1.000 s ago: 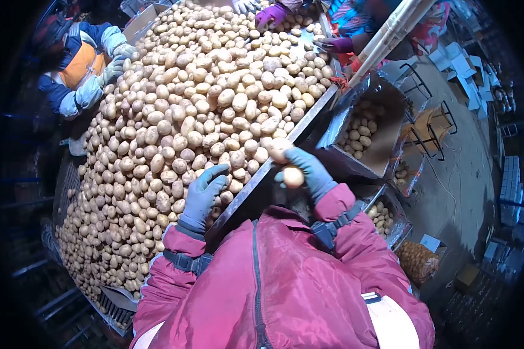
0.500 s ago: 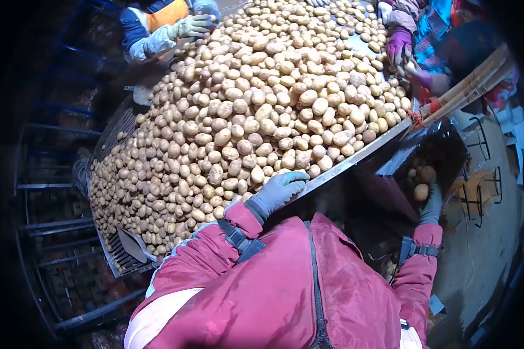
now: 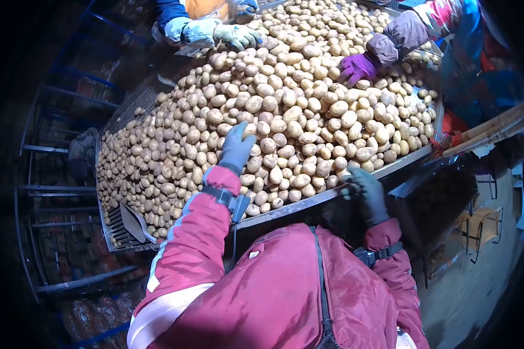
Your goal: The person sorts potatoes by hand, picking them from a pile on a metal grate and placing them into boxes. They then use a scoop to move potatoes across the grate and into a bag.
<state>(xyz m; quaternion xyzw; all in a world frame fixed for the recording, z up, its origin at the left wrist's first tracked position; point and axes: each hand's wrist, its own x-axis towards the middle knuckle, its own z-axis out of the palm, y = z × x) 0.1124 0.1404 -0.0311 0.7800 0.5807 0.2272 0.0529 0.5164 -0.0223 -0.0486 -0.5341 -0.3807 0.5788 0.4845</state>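
Note:
A large heap of potatoes [image 3: 262, 104] covers the metal-edged table [image 3: 308, 202] in front of me. My left hand [image 3: 237, 150], in a blue-grey glove, reaches over the near part of the heap with its fingers apart, touching or just above the potatoes. My right hand [image 3: 368, 193], in a darker-looking glove, is at the table's near rim, fingers pointing left toward the edge potatoes. Its fingers look parted and I see no potato held in it, though shadow dulls the detail.
Across the heap, one co-worker's pale gloved hand [image 3: 239, 36] and another's purple gloved hand [image 3: 358, 68] touch potatoes. A scoop-like plate [image 3: 135, 224] lies on the slatted left corner. A dark container [image 3: 442, 198] stands below right; wooden poles [image 3: 489, 131] jut out at right.
My left hand has moved from the rim onto the heap. My right hand has come up from the container to the table's edge. The purple-gloved hand has reached further over the potatoes.

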